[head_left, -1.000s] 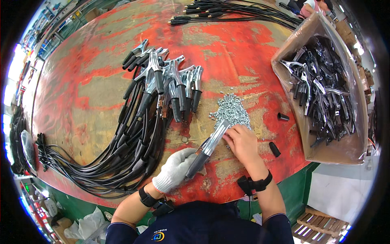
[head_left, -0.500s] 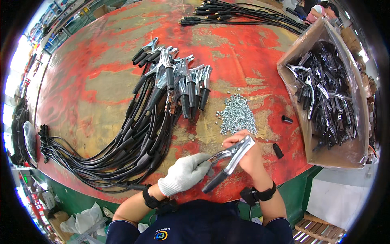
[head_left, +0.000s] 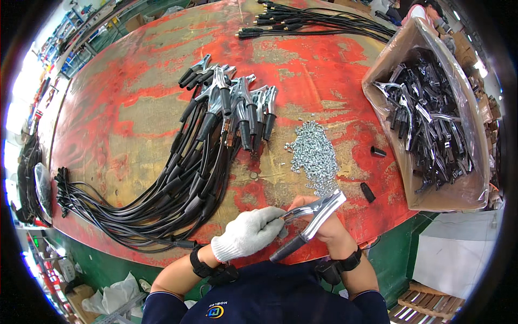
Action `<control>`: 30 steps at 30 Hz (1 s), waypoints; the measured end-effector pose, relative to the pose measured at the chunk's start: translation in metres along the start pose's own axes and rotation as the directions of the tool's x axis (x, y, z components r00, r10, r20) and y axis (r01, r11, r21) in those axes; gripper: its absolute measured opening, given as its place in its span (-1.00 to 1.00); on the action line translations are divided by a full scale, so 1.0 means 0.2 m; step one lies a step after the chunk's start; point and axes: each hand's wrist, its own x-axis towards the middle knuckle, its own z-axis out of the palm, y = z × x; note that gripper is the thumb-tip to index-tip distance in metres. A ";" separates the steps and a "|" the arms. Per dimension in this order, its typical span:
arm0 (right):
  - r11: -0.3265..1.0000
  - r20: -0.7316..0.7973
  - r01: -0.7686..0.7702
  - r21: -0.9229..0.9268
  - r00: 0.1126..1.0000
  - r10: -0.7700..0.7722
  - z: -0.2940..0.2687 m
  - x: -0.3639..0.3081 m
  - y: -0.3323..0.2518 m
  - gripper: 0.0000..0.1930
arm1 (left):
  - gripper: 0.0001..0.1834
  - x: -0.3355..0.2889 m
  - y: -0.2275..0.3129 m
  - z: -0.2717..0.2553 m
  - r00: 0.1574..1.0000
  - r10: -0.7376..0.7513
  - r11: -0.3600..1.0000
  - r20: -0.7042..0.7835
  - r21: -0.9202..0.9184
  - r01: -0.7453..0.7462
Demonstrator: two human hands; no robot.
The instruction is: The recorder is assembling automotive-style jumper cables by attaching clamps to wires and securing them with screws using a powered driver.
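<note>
My left hand (head_left: 249, 233), in a white knit glove, is closed around one arm of a silver metal ground clamp (head_left: 322, 216). The clamp's other arm ends in a black sleeve (head_left: 286, 249) pointing down toward me. My bare right hand (head_left: 330, 231) lies behind the clamp, its fingers curled in against the metal. The clamp hides part of those fingers, and whatever they pinch is too small to make out. Just beyond the hands is a heap of small silver screws (head_left: 314, 154).
Black cables (head_left: 183, 189) with several clamps (head_left: 220, 86) curve across the table's left. On the right stands a lined cardboard box (head_left: 386, 156) of clamps. Two loose black sleeves (head_left: 367, 191) lie beside it. More cables (head_left: 313, 21) lie at the far edge, near a person (head_left: 423, 13).
My right hand has drawn back from the edge of the screw heap toward the clamp. The clamp has shifted slightly right and nearer to me; my left hand keeps its grip.
</note>
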 end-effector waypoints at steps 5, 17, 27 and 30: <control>1.000 -0.100 -0.011 0.026 0.995 0.014 -0.03 -0.07 0.05 -0.87 | -0.67 -0.02 -0.04 0.04 0.999 0.021 0.996 -0.024 -0.084 -0.023; 0.139 -0.072 0.004 -0.990 0.840 -0.539 -0.15 -0.04 -0.08 -0.85 | -0.69 0.11 -0.20 0.05 0.977 -0.193 0.877 -0.090 -0.462 0.131; -0.140 0.139 0.080 -0.987 0.862 -0.487 -0.23 0.12 -0.08 -0.90 | -0.71 0.11 -0.17 -0.01 0.964 -0.266 0.740 -0.026 -0.647 0.187; -0.207 0.189 0.101 -0.973 0.865 -0.465 -0.23 0.13 -0.10 -0.87 | -0.66 0.10 -0.17 -0.02 0.968 -0.250 0.771 -0.012 -0.608 0.191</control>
